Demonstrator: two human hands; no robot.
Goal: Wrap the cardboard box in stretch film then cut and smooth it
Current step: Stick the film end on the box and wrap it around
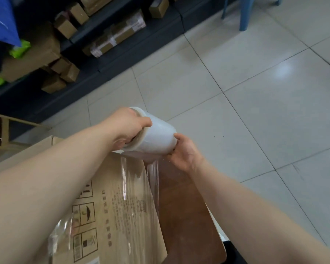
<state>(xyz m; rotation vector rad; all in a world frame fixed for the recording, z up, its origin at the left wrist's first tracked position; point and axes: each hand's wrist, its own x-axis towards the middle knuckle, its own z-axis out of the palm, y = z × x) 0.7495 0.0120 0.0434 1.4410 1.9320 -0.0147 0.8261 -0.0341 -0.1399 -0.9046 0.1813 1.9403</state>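
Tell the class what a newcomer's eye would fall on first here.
The white film roll at centre, held at its ends by the left hand and the right hand. Below it, clear film runs down onto the printed box at lower left. Dark shelves of parcels fill the upper left.

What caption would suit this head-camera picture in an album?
Left hand and right hand grip a stretch film roll by its ends, film running onto the cardboard box.

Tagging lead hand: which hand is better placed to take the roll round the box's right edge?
Probably right. The right hand grips the white stretch film roll beyond the edge of the brown cardboard box; the left hand reaches across the box.
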